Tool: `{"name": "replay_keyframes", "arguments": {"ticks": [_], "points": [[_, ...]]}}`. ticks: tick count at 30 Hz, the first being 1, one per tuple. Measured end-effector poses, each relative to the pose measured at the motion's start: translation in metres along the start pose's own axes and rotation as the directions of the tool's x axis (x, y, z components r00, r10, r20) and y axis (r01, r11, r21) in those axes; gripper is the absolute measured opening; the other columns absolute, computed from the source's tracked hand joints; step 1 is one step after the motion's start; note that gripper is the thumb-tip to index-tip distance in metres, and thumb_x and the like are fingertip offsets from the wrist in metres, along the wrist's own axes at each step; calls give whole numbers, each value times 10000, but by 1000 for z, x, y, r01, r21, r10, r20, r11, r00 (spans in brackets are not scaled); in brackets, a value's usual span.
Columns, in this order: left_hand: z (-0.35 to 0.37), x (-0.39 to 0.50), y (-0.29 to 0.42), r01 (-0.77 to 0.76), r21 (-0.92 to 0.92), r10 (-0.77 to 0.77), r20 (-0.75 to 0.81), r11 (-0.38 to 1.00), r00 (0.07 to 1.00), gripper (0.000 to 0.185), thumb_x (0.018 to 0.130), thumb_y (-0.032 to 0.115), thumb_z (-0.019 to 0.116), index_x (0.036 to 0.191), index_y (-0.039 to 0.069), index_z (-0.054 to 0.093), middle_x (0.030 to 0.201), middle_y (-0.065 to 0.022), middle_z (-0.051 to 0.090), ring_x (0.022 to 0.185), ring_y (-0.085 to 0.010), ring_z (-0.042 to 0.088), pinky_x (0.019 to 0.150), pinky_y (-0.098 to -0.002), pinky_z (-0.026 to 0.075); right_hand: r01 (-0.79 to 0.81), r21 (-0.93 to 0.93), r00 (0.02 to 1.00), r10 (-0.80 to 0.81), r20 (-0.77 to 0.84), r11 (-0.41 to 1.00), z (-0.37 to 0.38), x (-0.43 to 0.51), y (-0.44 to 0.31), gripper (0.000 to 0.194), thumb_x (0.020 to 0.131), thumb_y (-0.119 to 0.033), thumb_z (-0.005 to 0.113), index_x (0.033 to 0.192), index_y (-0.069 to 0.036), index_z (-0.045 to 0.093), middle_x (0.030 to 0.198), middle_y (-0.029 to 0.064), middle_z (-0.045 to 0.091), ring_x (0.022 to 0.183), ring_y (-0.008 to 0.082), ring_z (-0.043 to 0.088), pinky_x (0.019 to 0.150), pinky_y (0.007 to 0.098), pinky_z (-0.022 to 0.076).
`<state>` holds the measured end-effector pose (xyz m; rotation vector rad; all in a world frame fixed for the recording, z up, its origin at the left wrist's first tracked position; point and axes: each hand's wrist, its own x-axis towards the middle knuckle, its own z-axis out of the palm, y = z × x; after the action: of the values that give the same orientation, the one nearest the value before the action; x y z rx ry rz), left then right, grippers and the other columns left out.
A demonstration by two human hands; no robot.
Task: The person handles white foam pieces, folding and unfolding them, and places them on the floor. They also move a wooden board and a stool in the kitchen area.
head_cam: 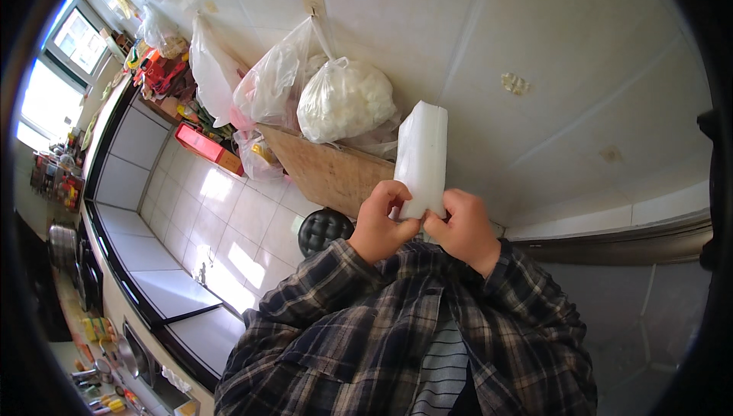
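Both hands grip a long white rectangular packet (422, 155) by its near end, in front of the body. It looks smooth and slightly translucent, and its exact material cannot be told. My left hand (382, 224) holds the left corner with its fingers curled and thumb pressed inward. Opposite it, my right hand (465, 228) pinches the right corner, the two thumbs almost touching. The packet's far end points up and away, near the tiled wall. Just beyond my left hand leans a wooden board (332, 167), partly hidden by the hand.
A full white plastic bag (346, 101) hangs from a wall hook beside other bags (269, 87). Below stand a black tufted stool (324, 231) and a red box (207, 147) on the tiled floor (229, 210). A kitchen counter (123, 278) with pans runs along the left.
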<state>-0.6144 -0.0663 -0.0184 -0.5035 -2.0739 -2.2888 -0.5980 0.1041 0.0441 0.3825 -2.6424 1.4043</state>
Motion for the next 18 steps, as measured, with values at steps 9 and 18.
{"name": "replay_keyframes", "arguments": {"ticks": [9, 18], "points": [[1, 3, 2, 73, -95, -73, 8, 993, 997, 418, 739, 1, 707, 1075, 59, 464, 908, -31, 564, 836, -99, 575, 740, -267, 489, 10, -49, 997, -13, -72, 999, 1, 4, 1, 288, 719, -179, 644, 593, 20, 478, 597, 204, 506, 534, 373, 510, 484, 446, 402], [-6, 9, 9, 186, -280, -158, 120, 942, 980, 376, 764, -51, 607, 1081, 60, 438, 927, -22, 543, 854, -92, 544, 751, -243, 464, 1, -6, 999, -1, -39, 1000, -2, 4, -2, 290, 718, -161, 634, 573, 12, 452, 576, 198, 484, 519, 364, 494, 474, 441, 380]]}}
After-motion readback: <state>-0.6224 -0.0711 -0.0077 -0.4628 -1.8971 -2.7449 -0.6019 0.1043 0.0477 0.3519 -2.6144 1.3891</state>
